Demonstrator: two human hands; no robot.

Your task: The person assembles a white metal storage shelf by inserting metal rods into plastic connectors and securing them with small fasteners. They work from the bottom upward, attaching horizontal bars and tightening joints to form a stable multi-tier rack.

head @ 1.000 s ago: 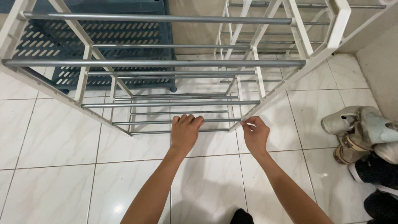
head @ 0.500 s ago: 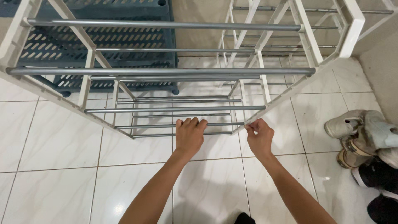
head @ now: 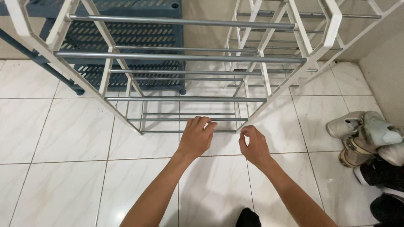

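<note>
Lots cropped or covered in this shot

The white rack (head: 185, 98) ran off the top edge, the blue shelf (head: 126, 38) sat mostly behind its bars, and the shoes (head: 366, 138) got cut at the right edge. Left hand (head: 197, 136) fingertips curled out of sight over the lowest rod (head: 168, 131); couldn't tell what the right hand (head: 252, 145) pinched.

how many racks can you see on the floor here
3. The white rack with metal rods stands nearest, under both hands. A second white rack is behind it to the right, by the wall. A blue slotted plastic rack stands behind on the left. More may lie outside the picture.
</note>
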